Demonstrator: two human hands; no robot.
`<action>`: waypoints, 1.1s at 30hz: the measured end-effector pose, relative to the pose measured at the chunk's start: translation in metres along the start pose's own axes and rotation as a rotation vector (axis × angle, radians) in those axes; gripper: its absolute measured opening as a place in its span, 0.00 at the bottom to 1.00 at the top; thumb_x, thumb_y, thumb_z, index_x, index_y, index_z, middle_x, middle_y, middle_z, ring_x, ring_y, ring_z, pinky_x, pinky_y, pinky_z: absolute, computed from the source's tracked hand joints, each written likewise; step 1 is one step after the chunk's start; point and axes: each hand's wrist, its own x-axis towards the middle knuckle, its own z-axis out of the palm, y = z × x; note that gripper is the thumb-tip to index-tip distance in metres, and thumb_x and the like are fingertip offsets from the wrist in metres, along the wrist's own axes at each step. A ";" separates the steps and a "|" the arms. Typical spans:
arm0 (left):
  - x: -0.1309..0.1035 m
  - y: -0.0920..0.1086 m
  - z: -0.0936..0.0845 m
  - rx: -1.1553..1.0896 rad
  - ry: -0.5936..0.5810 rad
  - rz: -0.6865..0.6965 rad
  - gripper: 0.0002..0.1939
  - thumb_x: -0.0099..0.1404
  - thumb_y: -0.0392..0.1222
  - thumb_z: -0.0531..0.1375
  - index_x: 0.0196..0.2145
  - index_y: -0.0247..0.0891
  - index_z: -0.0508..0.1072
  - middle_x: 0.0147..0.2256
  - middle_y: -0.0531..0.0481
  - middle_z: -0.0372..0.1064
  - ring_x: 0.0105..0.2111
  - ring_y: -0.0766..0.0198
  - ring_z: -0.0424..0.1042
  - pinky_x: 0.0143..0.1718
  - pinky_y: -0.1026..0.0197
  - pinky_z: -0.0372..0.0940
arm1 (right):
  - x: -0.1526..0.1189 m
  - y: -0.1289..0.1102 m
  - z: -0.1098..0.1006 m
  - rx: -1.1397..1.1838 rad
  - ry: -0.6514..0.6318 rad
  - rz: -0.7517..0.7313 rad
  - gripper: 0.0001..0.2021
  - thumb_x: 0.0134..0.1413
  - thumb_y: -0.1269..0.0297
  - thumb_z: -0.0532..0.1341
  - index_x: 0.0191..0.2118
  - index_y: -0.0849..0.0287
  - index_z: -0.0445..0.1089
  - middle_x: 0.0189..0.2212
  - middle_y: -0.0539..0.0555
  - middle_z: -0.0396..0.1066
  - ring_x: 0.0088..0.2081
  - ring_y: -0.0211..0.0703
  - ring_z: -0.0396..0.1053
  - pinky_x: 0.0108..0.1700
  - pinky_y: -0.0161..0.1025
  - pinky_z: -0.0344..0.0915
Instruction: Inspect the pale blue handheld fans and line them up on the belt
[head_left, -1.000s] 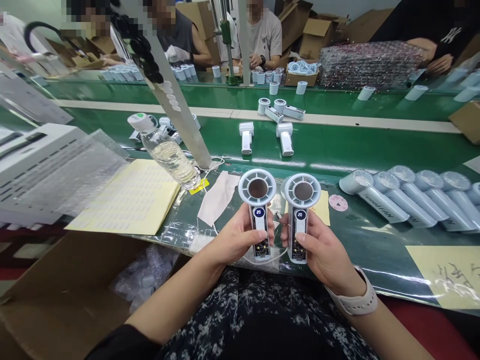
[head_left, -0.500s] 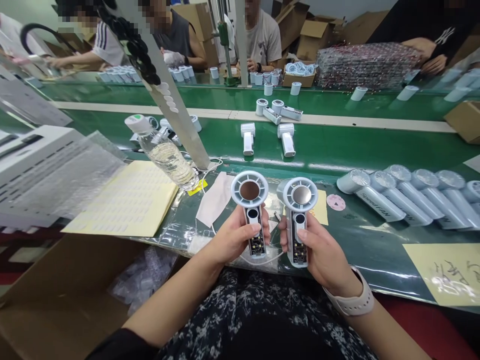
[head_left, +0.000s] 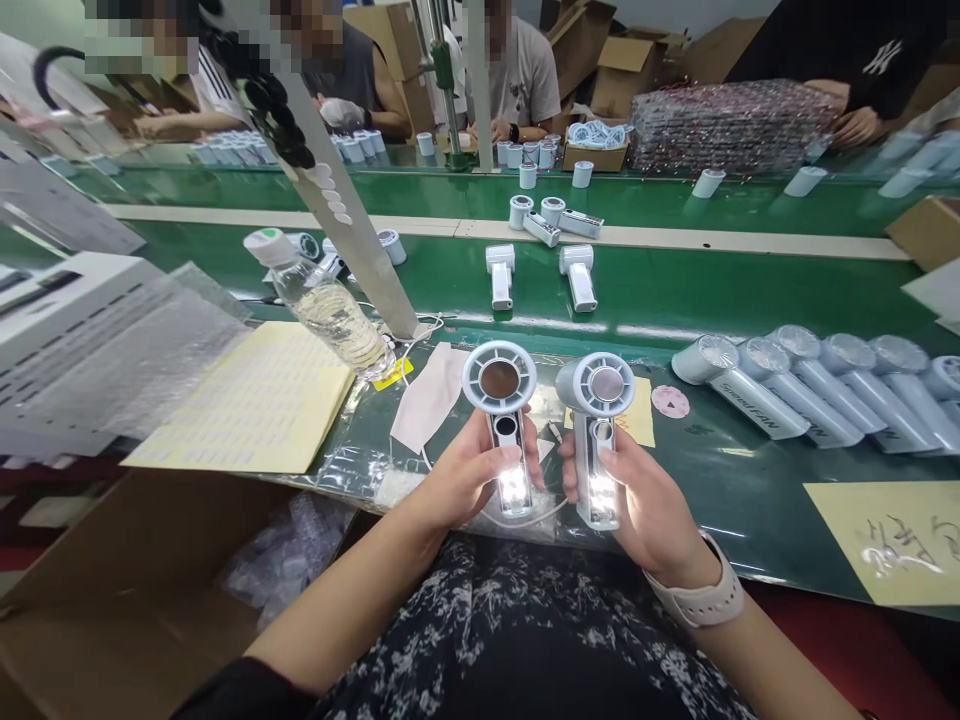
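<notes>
A light-blue handheld fan (head_left: pixel 499 372) with a brown disc at its centre stands upright in my left hand (head_left: pixel 474 465). Beside it, my right hand (head_left: pixel 641 490) is wrapped round the grip of a second handheld fan, its head (head_left: pixel 600 384) showing a silvery disc. Both thumbs rest on the front of the handles, by the button plates. White light glows from the lower part of each handle and washes out the parts there. The two fans are apart, just above the near table edge. Behind them lie a white cable and a pale face mask (head_left: pixel 431 398).
Wrapped fans (head_left: pixel 761 400) lie in a row at right, above a yellow handwritten sheet (head_left: pixel 885 540). At left are a water bottle (head_left: pixel 322 305), yellow sticker sheets (head_left: pixel 247 400) and a slanted post (head_left: pixel 360 220). More fans (head_left: pixel 580 278) lie on the green belt; co-workers sit beyond.
Lights have come on in both fan handles, which were dark before. The fan in my right hand has turned slightly. Cups and fans on the belt have shifted a little.
</notes>
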 end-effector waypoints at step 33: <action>-0.003 0.009 0.008 0.099 0.012 -0.092 0.24 0.49 0.48 0.74 0.38 0.35 0.71 0.32 0.51 0.69 0.30 0.67 0.68 0.34 0.62 0.63 | -0.003 -0.013 0.005 0.259 0.103 0.141 0.16 0.57 0.56 0.54 0.31 0.59 0.76 0.24 0.53 0.70 0.26 0.40 0.67 0.31 0.35 0.68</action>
